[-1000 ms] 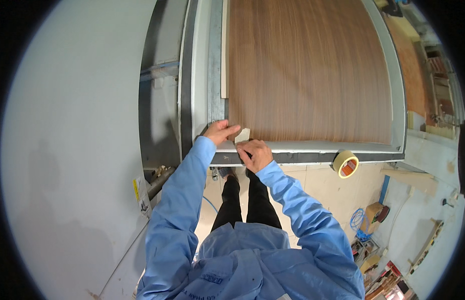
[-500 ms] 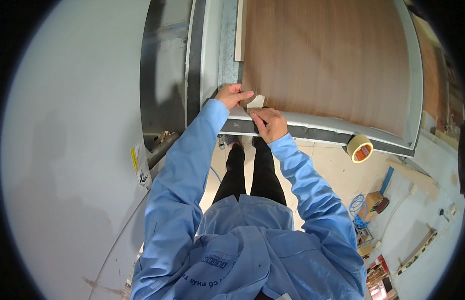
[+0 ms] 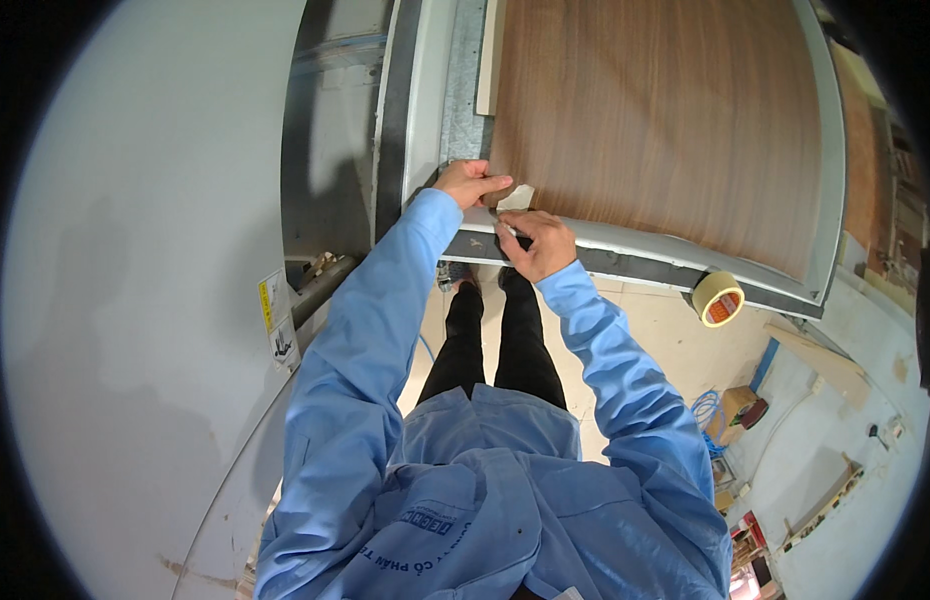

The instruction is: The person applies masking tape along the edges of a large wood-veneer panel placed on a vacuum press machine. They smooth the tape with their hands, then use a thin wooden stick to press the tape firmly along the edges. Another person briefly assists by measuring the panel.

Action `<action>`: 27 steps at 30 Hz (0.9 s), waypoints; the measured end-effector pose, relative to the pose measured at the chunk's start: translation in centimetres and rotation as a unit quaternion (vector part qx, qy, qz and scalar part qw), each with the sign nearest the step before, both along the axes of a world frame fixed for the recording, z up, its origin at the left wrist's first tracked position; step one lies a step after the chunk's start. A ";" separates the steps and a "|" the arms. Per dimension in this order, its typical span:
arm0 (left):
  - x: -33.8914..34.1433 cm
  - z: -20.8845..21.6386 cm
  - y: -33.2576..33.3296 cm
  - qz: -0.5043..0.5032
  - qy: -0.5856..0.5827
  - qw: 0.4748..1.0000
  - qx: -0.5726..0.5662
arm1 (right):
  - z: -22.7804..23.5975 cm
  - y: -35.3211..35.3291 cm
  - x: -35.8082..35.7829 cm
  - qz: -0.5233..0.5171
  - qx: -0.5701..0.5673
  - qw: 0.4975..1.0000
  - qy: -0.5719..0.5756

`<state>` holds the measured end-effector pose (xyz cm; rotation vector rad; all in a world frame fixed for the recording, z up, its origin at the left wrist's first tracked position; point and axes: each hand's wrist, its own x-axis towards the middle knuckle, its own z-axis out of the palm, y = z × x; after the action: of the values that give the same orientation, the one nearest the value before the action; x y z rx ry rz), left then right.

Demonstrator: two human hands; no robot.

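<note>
At upper centre, a left hand [image 3: 475,184], barely parted, its hold unclear, meets a wood-grain sheet [image 3: 655,120] by its lower-left corner while the right hand [image 3: 541,243] pinches pale tape [image 3: 516,197], with dark lettering [image 3: 432,523] below and a yellow-banded label [image 3: 278,322] left.

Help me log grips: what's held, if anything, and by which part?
The left hand is at the wood-grain sheet, near-left corner; the right hand, at the pale strip's near end. Whether either is gripped cannot be told.
</note>
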<state>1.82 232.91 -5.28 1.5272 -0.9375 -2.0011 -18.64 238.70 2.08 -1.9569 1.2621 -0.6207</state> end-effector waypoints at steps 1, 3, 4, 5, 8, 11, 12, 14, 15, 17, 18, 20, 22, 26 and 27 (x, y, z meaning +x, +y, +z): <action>0.0 0.1 0.0 -0.007 -0.008 1.000 0.000 | 0.0 0.0 0.0 0.004 0.001 1.000 0.005; -0.1 0.2 -0.1 -0.003 -0.010 1.000 0.003 | 0.0 0.0 -0.1 0.013 -0.007 1.000 0.006; -0.1 0.2 -0.1 0.008 -0.006 1.000 0.006 | 0.0 0.0 -0.1 0.020 -0.015 1.000 0.001; -0.2 0.2 0.0 0.017 0.003 1.000 0.007 | 0.0 -0.1 -0.2 0.025 -0.024 0.999 -0.004; -0.3 0.1 0.1 -0.012 -0.019 1.000 -0.007 | 0.3 -0.2 -0.3 0.048 -0.018 0.999 0.007; -0.2 -0.3 0.0 -0.030 0.002 0.999 0.010 | 1.0 0.0 -0.4 0.042 -0.029 0.999 -0.008; -0.1 -0.4 0.0 -0.036 -0.002 0.999 0.029 | 1.4 0.3 -0.5 0.051 -0.031 0.998 0.000; 0.2 -0.3 -0.2 -0.057 -0.025 0.998 0.019 | 2.2 0.2 -1.0 0.047 -0.084 0.995 0.008; 0.4 -0.1 -0.2 -0.071 -0.034 0.997 0.023 | 2.5 0.0 -1.4 0.051 -0.119 0.992 0.011; 0.7 0.7 0.0 -0.076 -0.032 0.997 0.002 | 2.7 -1.7 -2.5 -0.005 -0.142 0.989 0.037; 0.9 1.3 0.3 -0.074 -0.046 0.996 -0.003 | 2.6 -2.9 -3.3 -0.030 -0.152 0.986 0.053; 0.9 3.0 0.8 -0.013 -0.124 0.992 -0.026 | 1.9 -6.2 -5.0 -0.055 -0.184 0.975 0.114; 0.5 5.0 0.9 0.072 -0.258 0.954 -0.131 | 0.9 -8.6 -6.2 -0.066 -0.213 0.952 0.210; -1.8 7.9 -2.6 0.057 -0.437 0.772 -0.458 | -1.2 -9.0 -5.9 0.056 -0.153 0.952 0.258; -2.7 8.2 -3.8 0.010 -0.439 0.744 -0.503 | -1.6 -8.4 -5.6 0.060 -0.169 0.956 0.233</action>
<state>-0.87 229.08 2.90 1.6441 -1.8858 -0.3265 -24.22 230.25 0.51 -2.5520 1.3640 -0.3345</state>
